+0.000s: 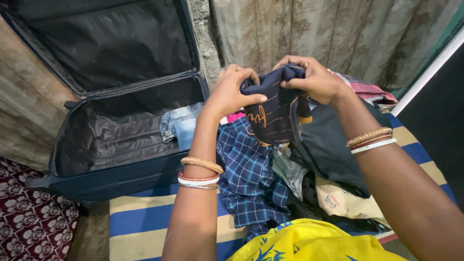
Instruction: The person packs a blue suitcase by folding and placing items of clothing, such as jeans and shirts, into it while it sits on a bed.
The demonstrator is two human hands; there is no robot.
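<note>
Both my hands hold up a small navy garment (271, 113) with orange trim and stitching. My left hand (233, 92) grips its upper left edge, thumb across the front. Its top right corner is pinched in my right hand (311, 79). Bangles ring both wrists. The garment hangs over a heap of clothes on a bed: a blue checked shirt (249, 169), a dark cloth (333, 145), a cream printed piece (340, 200). To the left stands an open dark blue suitcase (111, 181), with folded light jeans (181, 125) inside it.
The bed cover (140, 224) has blue and cream stripes. Yellow cloth (314, 241) fills the near edge. A plaid red cloth (367, 89) lies behind the heap. The suitcase lid (106, 41) leans on the wall. A maroon patterned rug (29, 217) is at lower left.
</note>
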